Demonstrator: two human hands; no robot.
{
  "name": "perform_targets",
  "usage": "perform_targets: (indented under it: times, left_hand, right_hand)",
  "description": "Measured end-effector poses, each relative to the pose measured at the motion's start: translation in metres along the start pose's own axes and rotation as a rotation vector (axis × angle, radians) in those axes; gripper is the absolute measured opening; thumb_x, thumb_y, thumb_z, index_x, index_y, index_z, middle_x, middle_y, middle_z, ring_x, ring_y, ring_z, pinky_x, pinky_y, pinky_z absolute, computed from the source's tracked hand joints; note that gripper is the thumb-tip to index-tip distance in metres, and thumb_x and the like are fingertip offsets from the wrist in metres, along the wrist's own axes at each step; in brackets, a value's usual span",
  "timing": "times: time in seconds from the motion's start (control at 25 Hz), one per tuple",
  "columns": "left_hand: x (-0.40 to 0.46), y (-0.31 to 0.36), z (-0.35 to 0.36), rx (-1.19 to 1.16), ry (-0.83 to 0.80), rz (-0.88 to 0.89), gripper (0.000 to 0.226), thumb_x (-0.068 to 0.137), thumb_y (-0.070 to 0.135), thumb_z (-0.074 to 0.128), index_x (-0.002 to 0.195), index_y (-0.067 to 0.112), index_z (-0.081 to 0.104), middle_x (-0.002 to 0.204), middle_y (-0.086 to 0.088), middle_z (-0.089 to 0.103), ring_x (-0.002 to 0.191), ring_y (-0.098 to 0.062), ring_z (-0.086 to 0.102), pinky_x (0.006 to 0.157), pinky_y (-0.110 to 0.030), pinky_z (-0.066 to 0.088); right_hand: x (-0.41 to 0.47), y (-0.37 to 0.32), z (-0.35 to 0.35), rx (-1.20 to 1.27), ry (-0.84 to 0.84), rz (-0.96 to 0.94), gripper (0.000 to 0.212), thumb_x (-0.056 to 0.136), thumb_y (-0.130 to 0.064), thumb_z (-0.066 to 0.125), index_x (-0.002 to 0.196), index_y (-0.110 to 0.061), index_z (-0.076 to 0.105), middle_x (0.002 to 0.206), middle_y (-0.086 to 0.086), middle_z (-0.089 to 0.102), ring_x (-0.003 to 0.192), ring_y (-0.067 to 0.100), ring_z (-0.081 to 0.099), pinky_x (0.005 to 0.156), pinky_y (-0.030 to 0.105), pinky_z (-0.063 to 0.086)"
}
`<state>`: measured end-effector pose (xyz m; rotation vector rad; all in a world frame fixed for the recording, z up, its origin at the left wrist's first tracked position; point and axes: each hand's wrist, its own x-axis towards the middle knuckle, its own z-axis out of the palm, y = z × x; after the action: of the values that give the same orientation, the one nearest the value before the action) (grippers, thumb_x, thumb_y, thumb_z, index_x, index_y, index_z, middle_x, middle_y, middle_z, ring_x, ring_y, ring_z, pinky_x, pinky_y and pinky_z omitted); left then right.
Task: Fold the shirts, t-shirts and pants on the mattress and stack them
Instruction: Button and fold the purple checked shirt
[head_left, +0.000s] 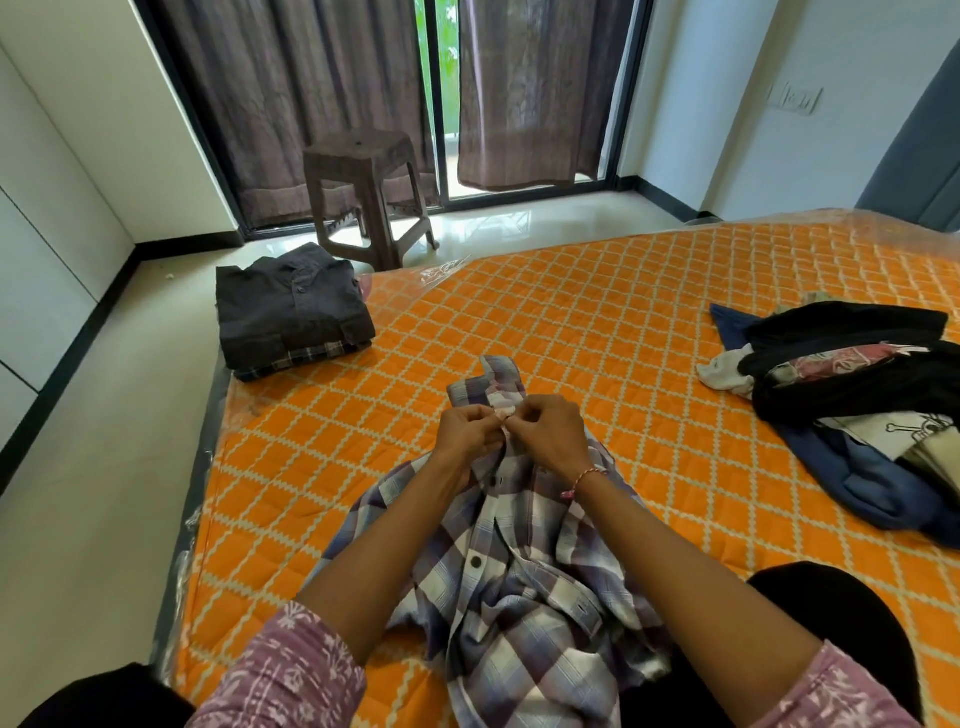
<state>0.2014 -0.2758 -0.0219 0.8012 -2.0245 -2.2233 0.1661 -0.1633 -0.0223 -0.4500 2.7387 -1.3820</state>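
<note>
**Plaid shirt at collar button: handling assessment**

The plaid shirt (519, 587) lay rumpled on the mattress (597, 322) directly before the person, hem nearest, collar farthest. The cloth appeared thin, light and limp; it was judged to crease and slide readily on the mattress, which carried a clear plastic wrap at its edges. Buttons showed down the placket, at least one unfastened.

The left hand (467, 431) and right hand (550, 431) met just below the collar, fingers of both curled and pinching the placket edges together at what looked like the top button. Neither hand was idle or free.

Judgement: once fastened, the shirt would be best taken at the shoulder seams, where doubled fabric gives firmer purchase; a hold on the loose body would only bunch it.

Farther right, an unsorted heap (862, 395) of dark and light garments lay well apart from the shirt. Farther left, at the mattress corner, a stack (293, 312) of folded clothes stood, dark shirt uppermost. Beyond it, on the floor, stood a stool (369, 192)
</note>
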Motion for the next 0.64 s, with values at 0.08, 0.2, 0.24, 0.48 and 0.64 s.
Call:
perform_targets:
  times: [0.08, 0.2, 0.24, 0.48, 0.64]
  left_hand:
    - [0.004, 0.0, -0.004, -0.012, -0.079, -0.006, 0.021, 0.092, 0.005, 0.057, 0.071, 0.006, 0.059, 0.055, 0.0, 0.051, 0.044, -0.007, 0.045, 0.047, -0.018, 0.039]
    - [0.009, -0.004, -0.006, -0.067, -0.161, -0.06, 0.021, 0.095, 0.007, 0.053, 0.074, 0.008, 0.058, 0.066, -0.005, 0.049, 0.057, -0.013, 0.044, 0.056, -0.024, 0.038]
    - [0.011, -0.005, -0.005, -0.112, -0.18, -0.087, 0.021, 0.096, 0.008, 0.051, 0.076, 0.008, 0.058, 0.069, -0.006, 0.049, 0.057, -0.013, 0.044, 0.057, -0.025, 0.039]
    - [0.01, 0.005, -0.004, 0.034, -0.219, -0.039, 0.019, 0.092, 0.0, 0.057, 0.075, 0.007, 0.052, 0.048, 0.003, 0.047, 0.036, -0.005, 0.043, 0.038, -0.017, 0.038]
    - [0.015, 0.007, -0.007, 0.308, -0.116, 0.083, 0.018, 0.091, 0.003, 0.059, 0.075, 0.009, 0.055, 0.064, -0.007, 0.057, 0.053, -0.014, 0.057, 0.049, -0.025, 0.049]
  right_hand:
    - [0.002, 0.002, -0.008, 0.248, -0.1, 0.097, 0.025, 0.087, -0.011, 0.064, 0.076, 0.012, 0.065, 0.062, 0.014, 0.059, 0.056, 0.02, 0.054, 0.052, 0.028, 0.049]
    - [0.006, -0.002, -0.02, 0.498, -0.264, 0.27, 0.018, 0.09, -0.003, 0.057, 0.076, 0.006, 0.064, 0.063, 0.011, 0.055, 0.056, 0.017, 0.053, 0.05, 0.024, 0.053]
    - [0.007, -0.004, -0.022, 0.571, -0.286, 0.323, 0.019, 0.09, -0.002, 0.056, 0.073, 0.002, 0.062, 0.062, 0.011, 0.054, 0.056, 0.016, 0.052, 0.05, 0.023, 0.053]
    - [0.02, 0.0, -0.024, 0.669, -0.308, 0.5, 0.017, 0.088, -0.003, 0.057, 0.071, 0.0, 0.06, 0.062, 0.009, 0.05, 0.055, 0.016, 0.048, 0.05, 0.021, 0.051]
    - [0.039, 0.001, -0.027, 0.617, -0.317, 0.533, 0.02, 0.09, -0.008, 0.057, 0.071, -0.003, 0.059, 0.059, 0.005, 0.048, 0.052, 0.015, 0.045, 0.053, 0.025, 0.05]
